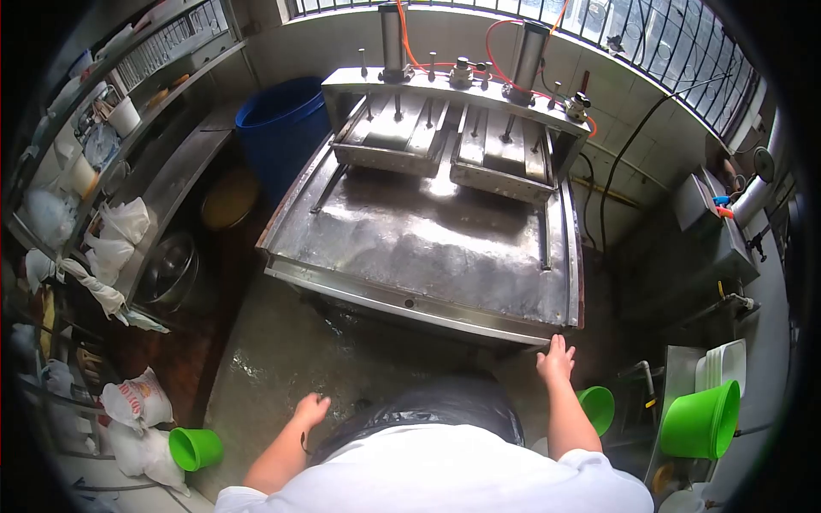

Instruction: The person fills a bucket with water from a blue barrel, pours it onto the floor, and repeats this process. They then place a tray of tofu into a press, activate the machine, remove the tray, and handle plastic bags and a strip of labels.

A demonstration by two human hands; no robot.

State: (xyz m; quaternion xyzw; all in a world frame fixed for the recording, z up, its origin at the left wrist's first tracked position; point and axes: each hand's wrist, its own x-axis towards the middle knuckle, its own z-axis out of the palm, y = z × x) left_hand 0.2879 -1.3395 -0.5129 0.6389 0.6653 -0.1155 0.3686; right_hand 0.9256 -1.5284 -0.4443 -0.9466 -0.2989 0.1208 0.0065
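Observation:
My right hand is beside the front right corner of the steel press table, its fingers stretched out and holding nothing. Lower and to the left, my left hand hangs over the wet floor with loose fingers and nothing in it; a dark band shows at that wrist. Across the back of the table stands a steel frame with two upright air cylinders. Below it hang two shallow metal press boxes, a left one and a right one. The table top between them and me is bare, wet metal.
A large blue barrel stands behind the table's left side. Shelves with bags and containers line the left wall, with a stuffed white sack and a green bucket below. More green buckets are at my right. A metal box hangs on the right.

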